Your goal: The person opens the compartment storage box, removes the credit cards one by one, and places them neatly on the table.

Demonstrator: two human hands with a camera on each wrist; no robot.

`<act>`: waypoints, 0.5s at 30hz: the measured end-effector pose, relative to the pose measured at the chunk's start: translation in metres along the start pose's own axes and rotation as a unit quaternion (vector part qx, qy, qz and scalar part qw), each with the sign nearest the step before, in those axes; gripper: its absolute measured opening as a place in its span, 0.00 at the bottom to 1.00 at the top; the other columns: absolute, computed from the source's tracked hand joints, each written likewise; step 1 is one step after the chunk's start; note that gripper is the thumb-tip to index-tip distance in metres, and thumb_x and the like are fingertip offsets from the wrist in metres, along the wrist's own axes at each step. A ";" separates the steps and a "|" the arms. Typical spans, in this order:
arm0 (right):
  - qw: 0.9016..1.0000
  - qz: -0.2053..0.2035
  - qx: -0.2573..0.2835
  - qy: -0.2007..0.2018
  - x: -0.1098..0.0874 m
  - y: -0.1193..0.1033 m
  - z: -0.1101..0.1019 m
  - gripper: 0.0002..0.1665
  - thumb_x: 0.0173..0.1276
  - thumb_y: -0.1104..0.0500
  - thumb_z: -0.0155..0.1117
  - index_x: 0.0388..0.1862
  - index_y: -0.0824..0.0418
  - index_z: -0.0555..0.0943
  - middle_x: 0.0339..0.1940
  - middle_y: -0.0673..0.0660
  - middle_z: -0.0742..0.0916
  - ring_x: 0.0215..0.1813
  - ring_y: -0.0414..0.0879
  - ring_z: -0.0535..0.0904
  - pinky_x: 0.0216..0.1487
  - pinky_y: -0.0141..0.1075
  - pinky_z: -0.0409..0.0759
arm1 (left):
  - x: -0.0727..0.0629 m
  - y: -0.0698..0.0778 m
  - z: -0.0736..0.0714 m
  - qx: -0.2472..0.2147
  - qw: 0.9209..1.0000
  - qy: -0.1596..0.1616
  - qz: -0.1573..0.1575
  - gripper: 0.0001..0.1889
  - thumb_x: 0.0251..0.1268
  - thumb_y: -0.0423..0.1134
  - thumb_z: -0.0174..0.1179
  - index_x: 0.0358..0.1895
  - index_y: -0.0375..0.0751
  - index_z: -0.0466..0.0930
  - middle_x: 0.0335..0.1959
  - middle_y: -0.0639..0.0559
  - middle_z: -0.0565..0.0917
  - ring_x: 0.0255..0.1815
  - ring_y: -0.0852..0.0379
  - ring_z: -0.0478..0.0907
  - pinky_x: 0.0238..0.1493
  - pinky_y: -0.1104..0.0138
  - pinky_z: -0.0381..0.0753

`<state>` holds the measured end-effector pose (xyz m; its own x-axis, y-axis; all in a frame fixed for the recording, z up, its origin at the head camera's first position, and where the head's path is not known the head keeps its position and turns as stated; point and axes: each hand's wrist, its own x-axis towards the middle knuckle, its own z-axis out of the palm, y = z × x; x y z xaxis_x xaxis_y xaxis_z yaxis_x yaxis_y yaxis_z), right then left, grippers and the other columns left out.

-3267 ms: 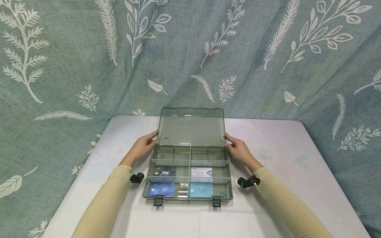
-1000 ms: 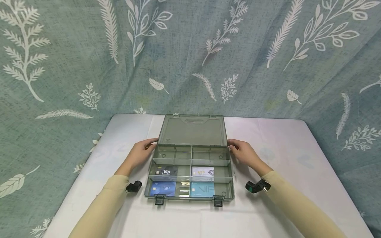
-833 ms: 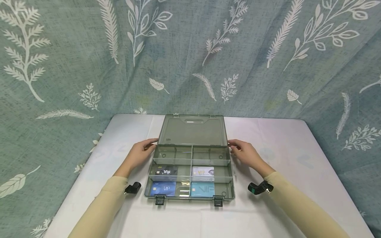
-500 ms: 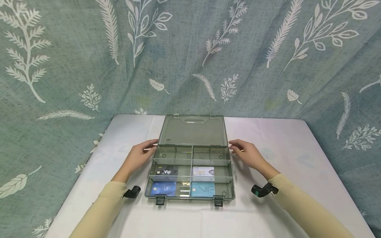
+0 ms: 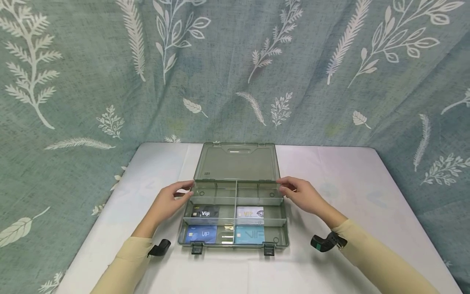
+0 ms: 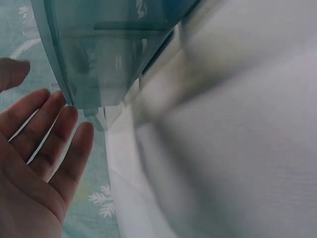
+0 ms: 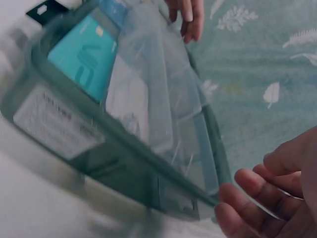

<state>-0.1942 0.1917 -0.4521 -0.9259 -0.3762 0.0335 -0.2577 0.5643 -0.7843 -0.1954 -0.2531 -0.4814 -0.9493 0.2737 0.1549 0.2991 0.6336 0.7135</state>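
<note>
A see-through grey-green compartment box (image 5: 257,246) stands on the table, its hinged lid (image 5: 238,161) folded back behind it. Inside, the middle row holds a black card (image 5: 205,211) on the left and a white card (image 5: 250,212) on the right. In the front row are a blue card (image 5: 202,234) and a teal card (image 5: 249,234). My left hand (image 5: 167,204) is at the box's back left corner, its fingers extended in the left wrist view. At the back right corner, my right hand (image 5: 304,198) has its fingers loosely bent, fingertips right at the rim.
Both back compartments (image 5: 216,190) hold no cards. Two dark latches (image 5: 196,249) hang down at the box's front. Black wrist cameras (image 5: 159,248) sit by each sleeve. A leaf-patterned curtain (image 5: 227,73) rises behind the white table (image 5: 341,175).
The lid, tilted up between both hands at first, now lies back. Both hands have left its sides and come slightly toward me, to the box's back corners.
</note>
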 end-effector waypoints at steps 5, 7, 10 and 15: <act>1.000 -0.007 0.009 -0.019 -0.003 -0.008 0.002 0.18 0.79 0.55 0.59 0.62 0.62 0.81 0.50 0.61 0.88 0.48 0.53 0.84 0.44 0.40 0.85 | -0.010 -0.002 0.000 0.002 1.000 -0.009 0.016 0.23 0.73 0.40 0.64 0.67 0.37 0.77 0.64 0.45 0.80 0.59 0.47 0.78 0.58 0.54 0.84; 1.000 -0.007 0.002 -0.019 -0.004 -0.010 0.003 0.18 0.79 0.55 0.59 0.62 0.61 0.81 0.51 0.60 0.88 0.49 0.51 0.84 0.44 0.39 0.85 | -0.014 -0.002 0.000 0.002 1.000 -0.009 0.022 0.23 0.73 0.40 0.65 0.67 0.38 0.77 0.64 0.46 0.80 0.59 0.46 0.78 0.59 0.54 0.84; 1.000 -0.006 0.001 -0.021 -0.005 -0.013 0.005 0.18 0.79 0.56 0.59 0.62 0.60 0.82 0.51 0.59 0.88 0.48 0.47 0.83 0.44 0.39 0.84 | -0.020 -0.003 0.000 -0.008 0.999 -0.013 0.030 0.24 0.72 0.39 0.65 0.67 0.37 0.77 0.65 0.45 0.79 0.62 0.45 0.77 0.59 0.53 0.83; 0.999 -0.005 0.014 -0.035 -0.007 -0.017 0.008 0.17 0.78 0.57 0.61 0.61 0.60 0.82 0.50 0.57 0.88 0.48 0.46 0.82 0.45 0.39 0.84 | -0.027 -0.005 0.002 -0.019 0.998 -0.023 0.046 0.25 0.71 0.39 0.66 0.67 0.35 0.77 0.69 0.43 0.76 0.68 0.42 0.74 0.60 0.53 0.82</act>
<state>-0.1817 0.1791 -0.4441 -0.9011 -0.4335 -0.0017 -0.2582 0.5399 -0.8012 -0.1716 -0.2624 -0.4901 -0.9121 0.3631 0.1901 0.3804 0.5771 0.7227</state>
